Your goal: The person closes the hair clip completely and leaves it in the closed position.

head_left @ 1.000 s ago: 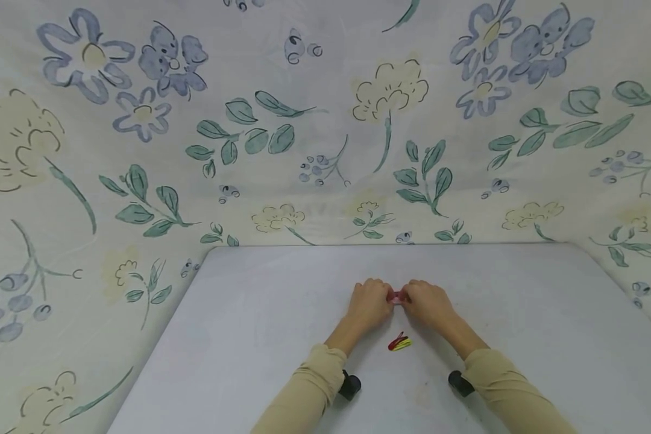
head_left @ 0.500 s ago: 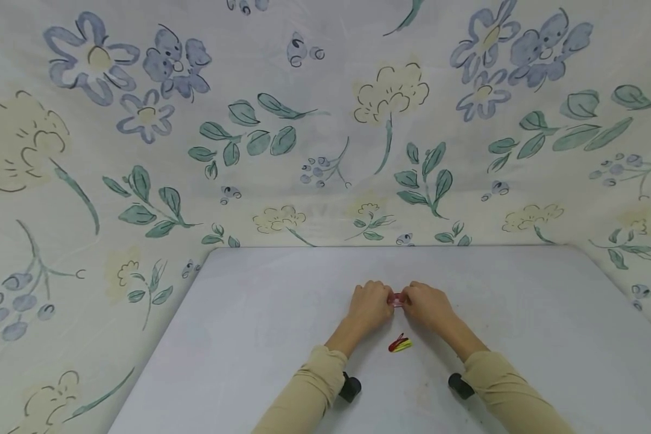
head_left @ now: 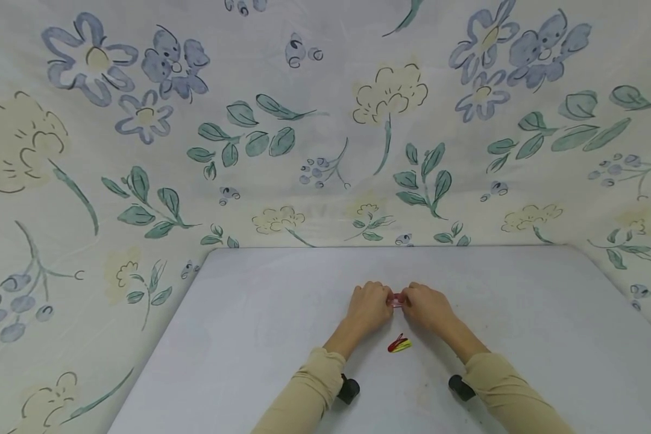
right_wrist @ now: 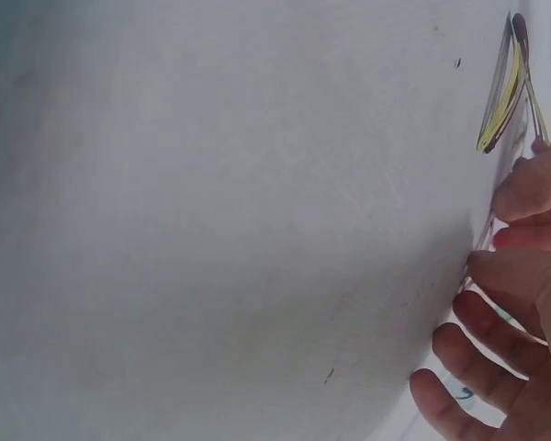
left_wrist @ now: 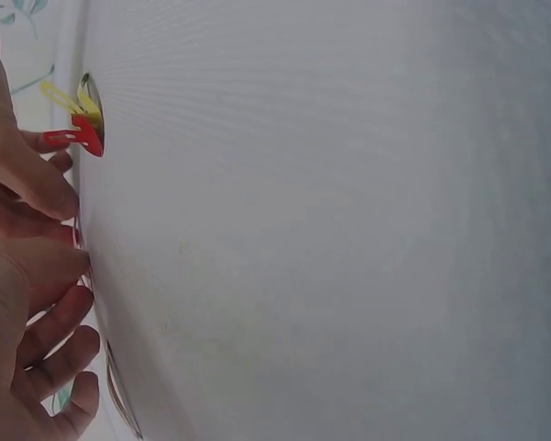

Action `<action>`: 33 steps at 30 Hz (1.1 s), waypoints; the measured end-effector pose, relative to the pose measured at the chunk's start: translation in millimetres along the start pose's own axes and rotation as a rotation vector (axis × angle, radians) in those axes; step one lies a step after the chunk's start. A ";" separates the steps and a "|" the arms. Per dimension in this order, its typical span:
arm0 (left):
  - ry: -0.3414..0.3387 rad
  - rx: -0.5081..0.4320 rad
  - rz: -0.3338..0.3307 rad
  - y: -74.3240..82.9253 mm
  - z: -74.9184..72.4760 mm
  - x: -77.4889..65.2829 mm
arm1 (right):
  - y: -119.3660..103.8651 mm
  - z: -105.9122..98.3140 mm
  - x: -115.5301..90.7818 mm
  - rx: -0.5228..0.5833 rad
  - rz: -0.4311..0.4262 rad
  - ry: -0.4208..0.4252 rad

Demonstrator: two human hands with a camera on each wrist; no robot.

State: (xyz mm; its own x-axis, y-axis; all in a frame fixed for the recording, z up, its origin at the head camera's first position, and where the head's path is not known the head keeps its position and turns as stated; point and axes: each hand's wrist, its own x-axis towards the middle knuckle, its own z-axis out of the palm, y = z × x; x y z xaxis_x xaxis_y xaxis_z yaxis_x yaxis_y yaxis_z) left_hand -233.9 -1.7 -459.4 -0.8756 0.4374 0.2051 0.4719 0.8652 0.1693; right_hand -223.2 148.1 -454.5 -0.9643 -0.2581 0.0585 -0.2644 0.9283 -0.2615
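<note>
Near the middle of the table, my left hand [head_left: 370,303] and right hand [head_left: 426,304] meet with their fingertips almost together. Between them they pinch a small, see-through pink-red thing [head_left: 398,300]; fingers cover most of it, so its kind is unclear. In the left wrist view, my left hand [left_wrist: 46,322] is below my right [left_wrist: 23,170], its outer fingers loosely bent. My right hand [right_wrist: 510,354] shows the same pose in the right wrist view. Nearer to me lie a red snap hair clip [head_left: 395,347] and a yellow snap hair clip [head_left: 404,344], touching or overlapping.
A white tabletop [head_left: 249,337] stretches around both hands. Behind it and at its sides hangs a flower-patterned cloth [head_left: 325,132]. A black camera [head_left: 349,390] sits under the left sleeve, and another black camera [head_left: 461,387] under the right one.
The head view has shifted very slightly. Both hands keep their pinch at the same spot, and the hair clips have not moved.
</note>
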 end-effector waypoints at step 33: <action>0.025 -0.108 0.030 -8.9 -17.0 -32.7 | 5.5 -10.6 -33.6 0.209 0.051 0.067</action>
State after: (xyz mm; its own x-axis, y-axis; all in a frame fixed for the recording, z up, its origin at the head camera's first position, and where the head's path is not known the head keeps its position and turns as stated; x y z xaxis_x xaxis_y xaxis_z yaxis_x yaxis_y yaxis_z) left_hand -207.8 -27.9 -451.2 -0.8585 0.4554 0.2358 0.5078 0.8196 0.2655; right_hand -192.3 164.7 -447.7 -0.9769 -0.1874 0.1026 -0.2136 0.8620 -0.4597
